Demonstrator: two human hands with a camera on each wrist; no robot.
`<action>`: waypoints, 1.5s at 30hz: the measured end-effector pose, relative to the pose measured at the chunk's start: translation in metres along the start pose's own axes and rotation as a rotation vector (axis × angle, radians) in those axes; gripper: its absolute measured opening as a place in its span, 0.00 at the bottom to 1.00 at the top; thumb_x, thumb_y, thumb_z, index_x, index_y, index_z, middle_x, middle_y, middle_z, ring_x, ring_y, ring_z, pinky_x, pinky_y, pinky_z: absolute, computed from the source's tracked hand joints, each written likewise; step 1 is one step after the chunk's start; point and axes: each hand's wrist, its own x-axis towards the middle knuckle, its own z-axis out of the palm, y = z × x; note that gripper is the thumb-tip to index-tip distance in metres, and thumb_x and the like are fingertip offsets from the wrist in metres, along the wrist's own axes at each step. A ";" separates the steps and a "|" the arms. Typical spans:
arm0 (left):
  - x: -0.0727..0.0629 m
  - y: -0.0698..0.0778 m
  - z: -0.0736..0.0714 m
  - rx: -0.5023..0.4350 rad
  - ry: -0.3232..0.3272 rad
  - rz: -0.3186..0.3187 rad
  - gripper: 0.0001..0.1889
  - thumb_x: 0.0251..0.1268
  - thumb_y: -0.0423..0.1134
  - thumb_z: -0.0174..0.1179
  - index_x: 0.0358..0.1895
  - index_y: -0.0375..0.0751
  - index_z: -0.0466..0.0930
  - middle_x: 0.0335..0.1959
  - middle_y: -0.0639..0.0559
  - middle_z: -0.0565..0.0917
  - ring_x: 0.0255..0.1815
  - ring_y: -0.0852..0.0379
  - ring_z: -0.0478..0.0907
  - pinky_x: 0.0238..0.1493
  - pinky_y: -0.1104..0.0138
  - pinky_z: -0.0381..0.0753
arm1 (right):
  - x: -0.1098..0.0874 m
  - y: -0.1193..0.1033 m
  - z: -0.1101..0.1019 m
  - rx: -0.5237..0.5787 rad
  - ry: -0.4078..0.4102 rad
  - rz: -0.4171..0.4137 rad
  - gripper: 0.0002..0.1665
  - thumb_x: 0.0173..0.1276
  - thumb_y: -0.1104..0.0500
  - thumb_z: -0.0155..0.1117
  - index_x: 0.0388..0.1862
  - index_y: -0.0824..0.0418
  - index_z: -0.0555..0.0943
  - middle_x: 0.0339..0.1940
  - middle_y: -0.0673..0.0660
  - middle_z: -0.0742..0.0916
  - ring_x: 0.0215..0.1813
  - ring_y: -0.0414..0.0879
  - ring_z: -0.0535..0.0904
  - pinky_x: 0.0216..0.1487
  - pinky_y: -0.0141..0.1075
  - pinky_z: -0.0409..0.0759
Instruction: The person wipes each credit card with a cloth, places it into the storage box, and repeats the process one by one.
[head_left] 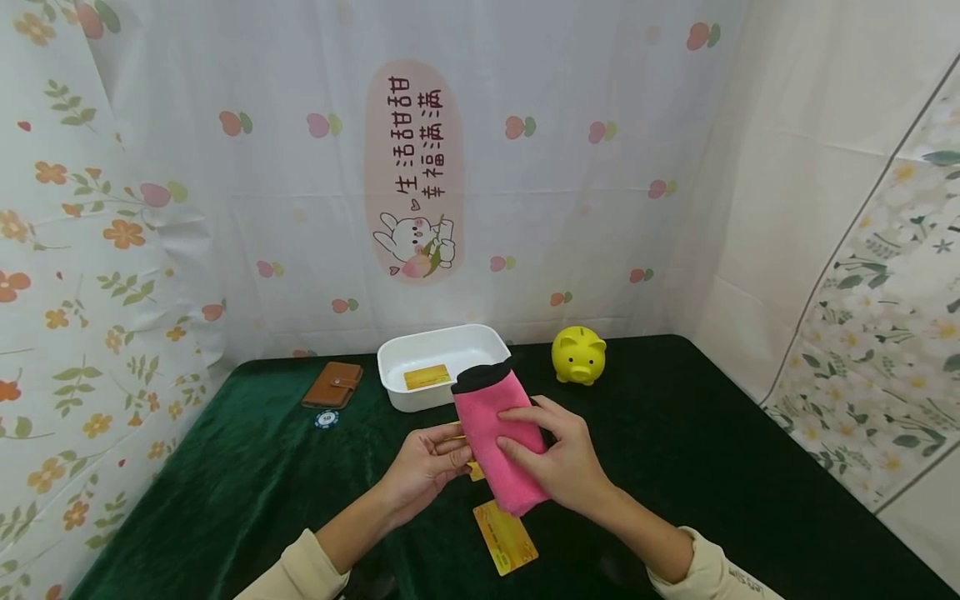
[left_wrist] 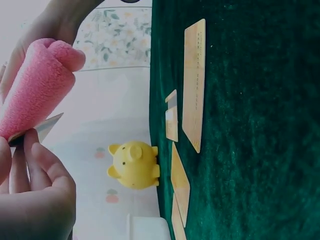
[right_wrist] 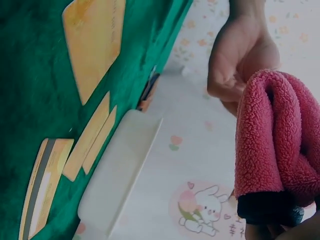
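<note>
My right hand point(head_left: 566, 457) grips a folded pink cloth point(head_left: 498, 442) with a black edge, held up over the table. Just left of it, my left hand point(head_left: 429, 462) pinches a thin card point(left_wrist: 48, 125), mostly hidden behind the cloth in the head view. In the left wrist view the cloth lies against that card. Below the hands a golden bank card point(head_left: 506, 537) rests on the dark green tablecloth. Several more such cards point(right_wrist: 46, 185) lie farther off, one showing a dark stripe. The right wrist view shows the cloth's folds from close by.
At the back stands a white tray point(head_left: 392, 392) with a golden card point(head_left: 427, 377) in it. Left of it are a brown wallet point(head_left: 332, 385) and a poker chip point(head_left: 326, 419). A yellow piggy bank point(head_left: 578, 356) stands to its right, before a printed curtain point(head_left: 570, 208).
</note>
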 end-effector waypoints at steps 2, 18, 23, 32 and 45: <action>0.000 0.001 0.001 0.016 0.021 -0.003 0.20 0.69 0.31 0.61 0.62 0.30 0.76 0.47 0.53 0.88 0.47 0.59 0.84 0.52 0.66 0.80 | 0.000 0.002 0.000 -0.023 0.002 -0.012 0.18 0.61 0.66 0.73 0.50 0.56 0.85 0.47 0.54 0.84 0.43 0.45 0.82 0.37 0.38 0.85; -0.002 0.003 0.005 0.147 0.162 -0.005 0.24 0.70 0.29 0.59 0.64 0.18 0.68 0.54 0.35 0.82 0.47 0.57 0.84 0.49 0.66 0.82 | -0.008 0.021 -0.012 -0.189 0.076 -0.008 0.21 0.54 0.69 0.77 0.47 0.60 0.86 0.43 0.57 0.85 0.36 0.45 0.80 0.32 0.34 0.83; -0.001 0.002 0.002 0.150 0.176 -0.011 0.23 0.69 0.29 0.60 0.63 0.19 0.70 0.53 0.36 0.83 0.45 0.57 0.84 0.48 0.67 0.82 | -0.009 0.024 -0.017 -0.202 0.083 0.021 0.20 0.55 0.71 0.76 0.47 0.62 0.85 0.43 0.59 0.85 0.37 0.46 0.80 0.32 0.34 0.83; -0.003 0.005 -0.004 0.117 0.156 -0.027 0.23 0.69 0.30 0.60 0.63 0.20 0.71 0.52 0.42 0.86 0.45 0.57 0.83 0.48 0.67 0.81 | -0.012 0.029 -0.025 -0.188 0.093 0.051 0.19 0.58 0.67 0.75 0.48 0.55 0.86 0.43 0.51 0.84 0.37 0.42 0.79 0.31 0.34 0.82; 0.001 0.007 -0.016 0.073 0.249 -0.021 0.26 0.72 0.35 0.58 0.67 0.24 0.66 0.53 0.45 0.85 0.49 0.56 0.83 0.52 0.66 0.80 | -0.014 0.033 -0.033 -0.210 0.088 0.151 0.17 0.60 0.66 0.74 0.49 0.56 0.86 0.44 0.54 0.85 0.37 0.45 0.79 0.32 0.35 0.82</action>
